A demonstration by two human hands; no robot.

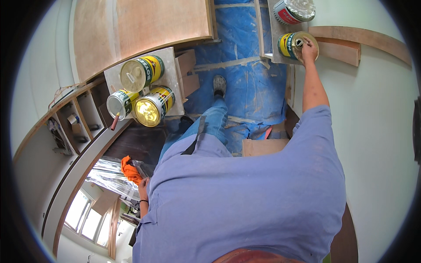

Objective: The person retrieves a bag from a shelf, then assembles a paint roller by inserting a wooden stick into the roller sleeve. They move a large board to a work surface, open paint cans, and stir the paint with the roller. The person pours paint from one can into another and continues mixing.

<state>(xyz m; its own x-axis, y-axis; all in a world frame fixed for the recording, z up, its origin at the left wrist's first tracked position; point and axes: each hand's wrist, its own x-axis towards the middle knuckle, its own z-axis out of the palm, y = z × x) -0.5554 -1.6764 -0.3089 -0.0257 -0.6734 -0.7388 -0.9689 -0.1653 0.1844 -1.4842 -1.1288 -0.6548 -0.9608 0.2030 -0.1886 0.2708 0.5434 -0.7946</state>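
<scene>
Out at the upper right, my right hand is closed at the top of a paint can with a yellow and green label. Its fingers pinch beside the small round opening in the can's lid; whether something small is between them is hidden. The can stands on a narrow ledge. Low on my left side, my left hand is closed around an orange cloth, which hangs out beyond the fingers.
On a board at left stand a lidded can, a can with a shiny gold top and an open container with a red-handled tool. A foil-topped can is at upper right. Blue sheeting covers the floor.
</scene>
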